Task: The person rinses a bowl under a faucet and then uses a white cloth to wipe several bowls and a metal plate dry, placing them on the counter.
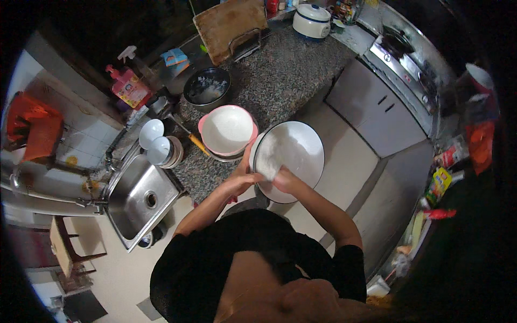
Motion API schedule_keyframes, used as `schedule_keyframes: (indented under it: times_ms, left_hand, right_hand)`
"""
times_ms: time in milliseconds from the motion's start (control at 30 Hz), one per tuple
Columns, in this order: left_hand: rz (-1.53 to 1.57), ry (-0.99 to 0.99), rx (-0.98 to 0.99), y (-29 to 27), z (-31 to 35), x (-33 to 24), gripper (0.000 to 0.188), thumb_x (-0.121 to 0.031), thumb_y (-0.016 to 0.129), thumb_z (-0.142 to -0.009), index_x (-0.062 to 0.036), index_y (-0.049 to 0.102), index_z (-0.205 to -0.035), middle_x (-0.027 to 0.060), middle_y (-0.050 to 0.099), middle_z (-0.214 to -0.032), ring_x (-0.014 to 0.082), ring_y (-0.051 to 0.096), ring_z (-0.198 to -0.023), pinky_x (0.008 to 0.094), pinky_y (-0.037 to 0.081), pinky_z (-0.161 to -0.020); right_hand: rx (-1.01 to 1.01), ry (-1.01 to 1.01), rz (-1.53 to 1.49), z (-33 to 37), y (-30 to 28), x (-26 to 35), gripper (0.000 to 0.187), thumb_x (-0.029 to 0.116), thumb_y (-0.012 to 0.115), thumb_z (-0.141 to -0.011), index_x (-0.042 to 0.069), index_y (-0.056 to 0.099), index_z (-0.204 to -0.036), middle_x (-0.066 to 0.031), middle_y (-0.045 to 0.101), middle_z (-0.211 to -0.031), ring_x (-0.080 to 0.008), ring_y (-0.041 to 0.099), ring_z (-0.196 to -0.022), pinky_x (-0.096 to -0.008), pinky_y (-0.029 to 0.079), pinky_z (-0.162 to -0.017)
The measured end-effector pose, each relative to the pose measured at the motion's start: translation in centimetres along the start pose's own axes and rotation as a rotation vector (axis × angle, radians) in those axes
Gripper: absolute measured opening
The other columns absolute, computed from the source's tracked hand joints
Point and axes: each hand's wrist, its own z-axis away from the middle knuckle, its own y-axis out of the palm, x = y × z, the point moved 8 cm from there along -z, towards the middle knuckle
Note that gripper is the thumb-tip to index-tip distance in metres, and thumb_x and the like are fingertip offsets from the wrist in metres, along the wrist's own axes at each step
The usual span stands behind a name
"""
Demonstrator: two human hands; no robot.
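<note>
A wide white basin (305, 156) with a dark rim is tilted in front of me, beyond the counter's near edge. My left hand (243, 178) grips its left side, thumb over the rim. Inside, a white, grainy-looking mass (269, 155) lies against the left wall; I cannot make out what it is. My right hand (284, 180) reaches into the basin and touches that mass, its fingers curled and partly hidden. Just beyond my left hand, a white pot with a pink rim (229, 129) stands on the counter.
A dark pot with white residue (207, 89), an orange-handled utensil (198, 143) and stacked bowls (161, 151) stand on the granite counter (291, 64). At left is a steel sink (134, 210). Farther off are a cutting board (229, 29), a white cooker (311, 22) and a gas stove (401, 67).
</note>
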Motion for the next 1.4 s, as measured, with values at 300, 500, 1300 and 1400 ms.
schedule_keyframes:
  times_ms: [300,500,1300,1400]
  left_hand:
    - [0.238,-0.142,-0.074,-4.4,-8.6,2.5,0.089,-0.004,0.055,-0.06,-0.0183,0.006,-0.133,0.0102,0.023,-0.128,0.0277,0.023,-0.12,0.0444,0.027,-0.095]
    - [0.52,-0.25,-0.102,-7.7,-15.8,4.5,0.069,-0.014,0.051,-0.068,-0.0205,0.018,-0.128,0.0091,0.028,-0.127,0.0322,0.032,-0.115,0.0568,0.036,-0.08]
    - [0.675,0.038,-0.56,-16.5,-38.1,7.3,0.068,0.006,0.045,-0.064,-0.0141,0.023,-0.126,0.0107,0.04,-0.116,0.0312,0.043,-0.105,0.058,0.037,-0.079]
    - [0.675,0.03,-0.595,-16.7,-38.4,7.8,0.067,0.006,0.044,-0.064,-0.0134,0.025,-0.126,0.0115,0.039,-0.117,0.0314,0.043,-0.106,0.0579,0.038,-0.079]
  right_hand:
    - [0.565,-0.062,1.462,-1.3,-8.3,3.7,0.031,0.012,0.055,-0.063,0.003,0.056,-0.093,-0.0151,0.058,-0.087,-0.028,0.055,-0.077,-0.0353,0.043,-0.072]
    - [0.054,0.187,0.437,-7.4,-20.7,9.0,0.03,0.029,0.059,-0.069,0.005,0.059,-0.087,-0.0059,0.06,-0.079,-0.0189,0.057,-0.074,-0.0354,0.045,-0.068]
    - [-0.234,-0.252,-0.399,-22.5,-48.4,18.3,0.037,0.035,0.051,-0.074,0.008,0.052,-0.099,-0.0076,0.054,-0.092,-0.0227,0.052,-0.085,-0.0406,0.043,-0.073]
    - [-0.207,-0.243,-0.401,-23.5,-49.0,18.3,0.038,0.036,0.05,-0.074,0.008,0.051,-0.101,-0.0078,0.054,-0.094,-0.0232,0.051,-0.086,-0.0412,0.042,-0.073]
